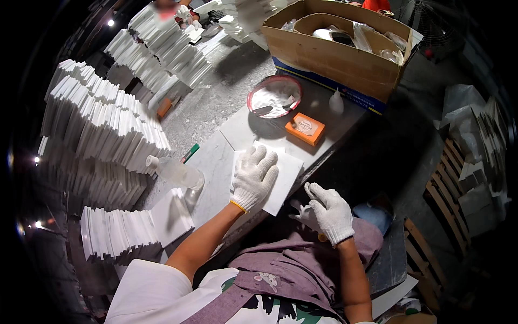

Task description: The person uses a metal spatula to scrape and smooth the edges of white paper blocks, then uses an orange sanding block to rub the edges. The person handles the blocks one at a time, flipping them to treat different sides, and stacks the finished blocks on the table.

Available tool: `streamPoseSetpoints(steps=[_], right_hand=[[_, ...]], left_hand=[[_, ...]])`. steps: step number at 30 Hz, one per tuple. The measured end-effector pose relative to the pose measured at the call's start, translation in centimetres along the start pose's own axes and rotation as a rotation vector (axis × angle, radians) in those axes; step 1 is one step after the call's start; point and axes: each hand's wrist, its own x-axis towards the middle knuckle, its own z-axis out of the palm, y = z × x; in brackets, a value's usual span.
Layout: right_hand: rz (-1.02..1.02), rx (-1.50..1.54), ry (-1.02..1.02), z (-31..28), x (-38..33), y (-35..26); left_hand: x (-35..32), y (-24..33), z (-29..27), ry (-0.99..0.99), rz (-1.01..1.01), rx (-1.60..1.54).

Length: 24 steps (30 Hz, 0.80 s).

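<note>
My left hand [254, 178], in a white knit glove, lies flat with fingers stretched on a white square tile [284, 183] near the table's front edge. My right hand [330, 211], gloved too, hovers over my lap beyond that edge. Its fingers are bent and pressed together; whether anything is between them is hidden. Just below it shows a greyish glove-like shape [305, 216] with a yellow spot. Past the tile sit an orange box [305, 129] and a red-rimmed bowl [250, 102] with white paste and a dark-bladed tool in it.
Tall stacks of white tiles [97, 119] fill the left, with a shorter row [121, 232] nearer me. A clear bottle [175, 173] and a green marker [190, 153] lie beside them. A small white squeeze bottle [336, 102] stands before a large cardboard box [334, 59]. Wooden pallets [448, 194] are at right.
</note>
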Motion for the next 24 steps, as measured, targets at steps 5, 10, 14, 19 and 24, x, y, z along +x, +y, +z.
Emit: streamPoseSetpoints(steps=[5, 10, 14, 19, 24], right_hand=[[-0.072, -0.093, 0.126, 0.2, 0.9, -1.9], [-0.260, -0.304, 0.211, 1.0, 4.2, -3.9], [-0.337, -0.487, 0.183, 2.5, 5.5, -3.0], [-0.291, -0.647, 0.048, 2.2, 5.4, -4.4], [-0.259, -0.620, -0.015, 2.9, 6.7, -4.1]], left_hand=[[0.5, 0.4, -0.8, -0.065, 0.012, 0.007], [0.2, 0.3, -0.6, -0.015, 0.008, -0.004], [0.4, 0.3, -0.9, -0.011, 0.034, 0.002], [1.0, 0.6, -1.9, -0.066, 0.031, 0.038], [0.2, 0.0, -1.1, -0.024, 0.041, 0.067]])
